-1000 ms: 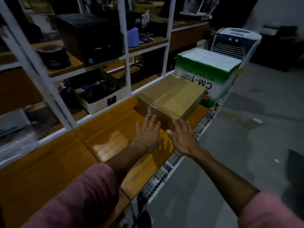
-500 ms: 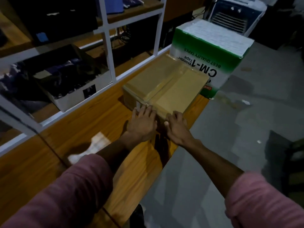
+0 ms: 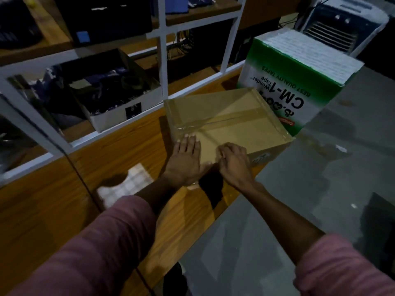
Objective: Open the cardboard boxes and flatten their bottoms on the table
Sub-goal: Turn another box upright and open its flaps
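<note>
A closed brown cardboard box (image 3: 226, 118), sealed with clear tape along its centre seam, sits on the wooden table (image 3: 119, 154) near its right edge. My left hand (image 3: 186, 161) lies flat on the box's near top edge, fingers straight. My right hand (image 3: 235, 161) is beside it on the same near edge, its fingers curled down against the top by the tape seam. What those fingertips hold is hidden. Behind the brown box stands a taller green and white box (image 3: 299, 82) printed upside down with "CM-1".
A white-framed shelf (image 3: 162, 60) runs along the table's far side, with a white tray (image 3: 119, 116) of dark items in it. An air cooler (image 3: 342, 24) stands behind the green box. Grey floor (image 3: 320, 189) lies to the right of the table.
My hands have moved from the table in front of the box up onto its near top edge. My right fingers have curled. The camera has come closer and tilted down.
</note>
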